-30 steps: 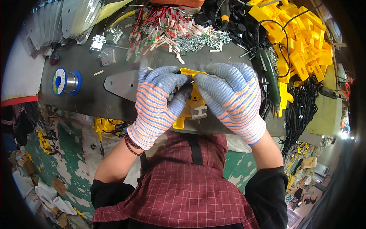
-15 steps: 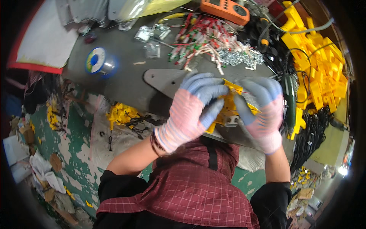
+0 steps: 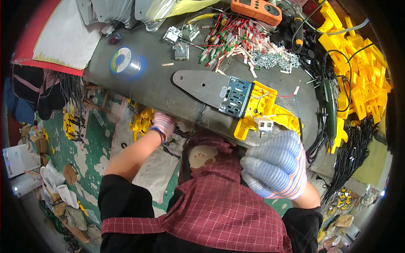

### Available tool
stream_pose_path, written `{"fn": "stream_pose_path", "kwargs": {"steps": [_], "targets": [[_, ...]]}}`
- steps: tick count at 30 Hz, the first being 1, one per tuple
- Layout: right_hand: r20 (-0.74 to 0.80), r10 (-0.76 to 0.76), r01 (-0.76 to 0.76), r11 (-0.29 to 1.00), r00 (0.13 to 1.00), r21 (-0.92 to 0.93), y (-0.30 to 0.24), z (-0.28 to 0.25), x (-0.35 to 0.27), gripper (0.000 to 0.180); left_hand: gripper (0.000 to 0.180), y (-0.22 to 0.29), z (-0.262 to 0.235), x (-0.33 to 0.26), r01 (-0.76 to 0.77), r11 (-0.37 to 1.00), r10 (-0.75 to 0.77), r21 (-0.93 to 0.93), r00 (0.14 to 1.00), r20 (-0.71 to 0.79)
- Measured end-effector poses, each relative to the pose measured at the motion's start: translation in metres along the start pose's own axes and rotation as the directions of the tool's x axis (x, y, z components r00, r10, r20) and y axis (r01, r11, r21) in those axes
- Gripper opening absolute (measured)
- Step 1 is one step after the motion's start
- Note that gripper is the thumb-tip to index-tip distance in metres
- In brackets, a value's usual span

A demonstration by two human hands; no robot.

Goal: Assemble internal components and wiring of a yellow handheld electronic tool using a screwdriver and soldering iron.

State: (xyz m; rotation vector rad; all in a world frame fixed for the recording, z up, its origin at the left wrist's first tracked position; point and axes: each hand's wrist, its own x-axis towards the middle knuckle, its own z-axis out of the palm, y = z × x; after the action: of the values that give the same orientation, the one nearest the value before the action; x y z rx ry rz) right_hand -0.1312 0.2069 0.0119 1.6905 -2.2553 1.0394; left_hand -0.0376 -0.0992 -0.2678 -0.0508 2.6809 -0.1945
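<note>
On the grey table lies a yellow plastic housing (image 3: pixel 270 106) with thin red and white wires and a small white block with metal contacts (image 3: pixel 265 125). A slotted metal plate (image 3: pixel 237 97) and a tapered grey plate (image 3: pixel 198 86) join its left side. My right hand (image 3: pixel 276 165), in a striped glove, is off the table's near edge below the housing, its fingers curled together; anything inside is hidden. My left hand (image 3: pixel 163 124), also gloved, reaches down at the table edge beside yellow parts (image 3: pixel 142 122) lying lower down. Its fingers are hidden.
A solder spool (image 3: pixel 125 62), small metal boxes (image 3: pixel 181 51) and a heap of red, green and white wired pieces (image 3: pixel 232 40) lie on the table. An orange meter (image 3: pixel 257 10) sits behind. At right are piled yellow housings (image 3: pixel 358 76), a green-handled tool (image 3: pixel 330 109) and black cords (image 3: pixel 348 147).
Both hands have left the yellow housing, which now lies uncovered on the table. My left hand went down left past the table edge; my right drew back toward me and its fingers curled.
</note>
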Motion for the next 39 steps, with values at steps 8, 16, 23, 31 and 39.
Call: {"fn": "stream_pose_path", "kwargs": {"steps": [8,16,23,31,39], "targets": [[-0.039,0.064,-0.061,0.995,0.997,0.079,-0.004,0.015,-0.025,0.031,0.024,-0.059,0.000,-0.041,-0.047,0.997,0.070,-0.061,0.877,0.475],[0.024,0.303,-0.304,0.947,0.953,0.105,-0.023,0.049,-0.015,0.043,0.010,0.017,-0.238,-0.126,-0.447,0.570,0.252,-0.690,0.894,-0.371],[0.184,0.441,-0.477,0.823,0.879,0.308,0.006,0.003,-0.042,0.018,0.011,0.017,-0.222,-0.118,-0.424,0.635,-0.068,-0.646,0.802,-0.594],[0.309,0.134,-0.076,0.978,0.941,-0.192,0.017,-0.020,0.004,0.011,0.049,0.087,-0.273,-0.107,-0.366,-0.044,0.289,-0.930,0.886,-0.362],[-0.130,0.229,-0.264,0.846,0.965,-0.463,0.158,-0.081,0.018,0.028,0.014,0.043,-0.260,-0.076,-0.491,0.476,-0.083,-0.729,0.800,-0.594]]}}
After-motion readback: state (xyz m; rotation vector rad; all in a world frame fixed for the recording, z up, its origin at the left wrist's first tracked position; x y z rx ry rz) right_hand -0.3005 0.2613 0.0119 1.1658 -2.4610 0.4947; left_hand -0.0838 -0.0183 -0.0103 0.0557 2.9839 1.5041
